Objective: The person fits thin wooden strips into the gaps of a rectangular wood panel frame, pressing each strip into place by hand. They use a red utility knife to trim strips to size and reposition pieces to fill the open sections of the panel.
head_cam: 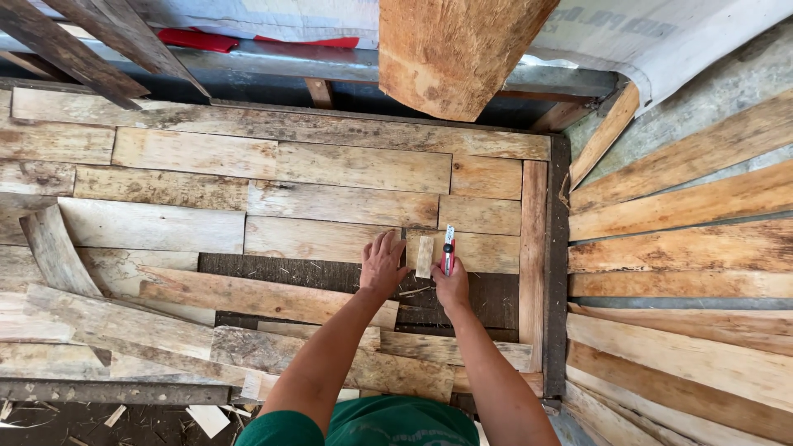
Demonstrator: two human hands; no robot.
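Your left hand (pixel 382 264) lies flat, fingers spread, beside a small pale wooden offcut (pixel 424 256); your right hand (pixel 451 285) grips a red utility knife (pixel 448 248) at its edge. Upper rows of rough wooden planks (pixel 281 161) are fitted; the dark gap (pixel 496 293) below remains uncovered.

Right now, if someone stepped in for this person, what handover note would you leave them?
Left hand: flat on the planks, fingers beside a small wood offcut.
Right hand: grips a red utility knife, blade end pointing away, just right of the offcut.
Done: the upper rows inside the dark frame are filled with fitted pale planks.
Left: a dark gap shows below the hands; loose boards lie across the lower part, unfitted. More planks lie to the right.
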